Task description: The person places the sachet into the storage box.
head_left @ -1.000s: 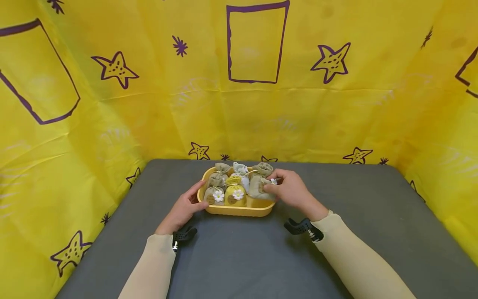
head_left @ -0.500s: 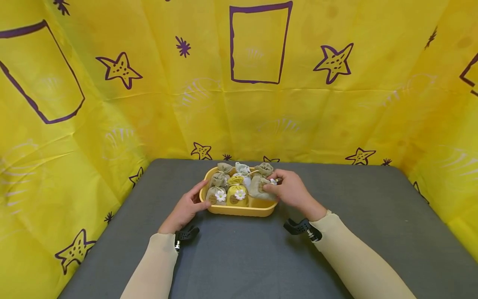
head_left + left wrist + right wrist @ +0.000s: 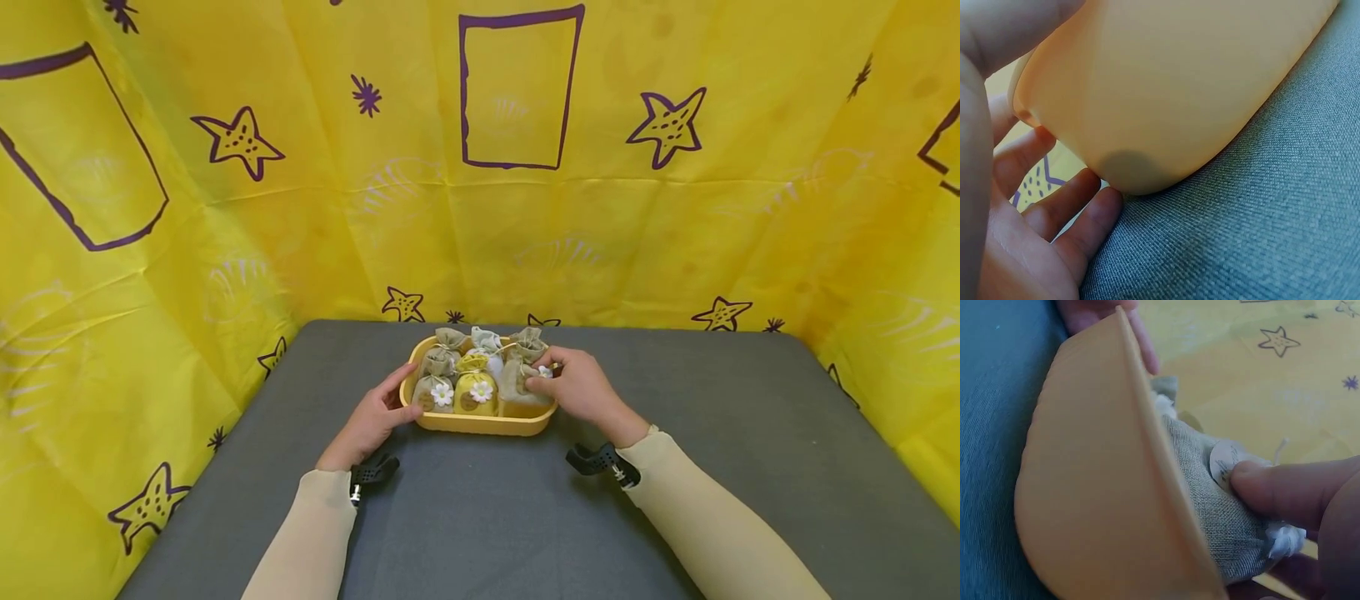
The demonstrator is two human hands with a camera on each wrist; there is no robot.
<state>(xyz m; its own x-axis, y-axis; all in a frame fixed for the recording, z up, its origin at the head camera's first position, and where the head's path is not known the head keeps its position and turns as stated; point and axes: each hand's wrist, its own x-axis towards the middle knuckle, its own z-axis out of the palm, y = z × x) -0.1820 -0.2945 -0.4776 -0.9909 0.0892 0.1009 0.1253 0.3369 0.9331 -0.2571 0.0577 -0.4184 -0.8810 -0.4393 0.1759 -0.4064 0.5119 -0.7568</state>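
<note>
A yellow plastic tray (image 3: 480,425) holds several small drawstring pouches. My left hand (image 3: 371,421) grips its left end, thumb at the near rim, fingertips (image 3: 1107,206) against the outer wall in the left wrist view. At the right end, my right hand (image 3: 588,387) pinches a grey-green pouch (image 3: 516,385). In the right wrist view its thumb presses the pouch's round label (image 3: 1222,461), and a white flower shows beside it. The held pouch's lower end lies behind the tray wall. A gathered top (image 3: 529,342) rises just behind; I cannot tell whether it belongs to another pouch.
A yellow pouch (image 3: 476,402) and a grey-green pouch (image 3: 433,392), each with a white flower, sit along the tray's near side. Behind them are a pale pouch (image 3: 486,340) and another grey-green one (image 3: 450,337). Yellow patterned cloth (image 3: 510,250) stands around the grey table (image 3: 480,508).
My right hand has lowered slightly and shifted a little left, bringing the held pouch down in the tray's near right corner. The left hand keeps its grip on the tray.
</note>
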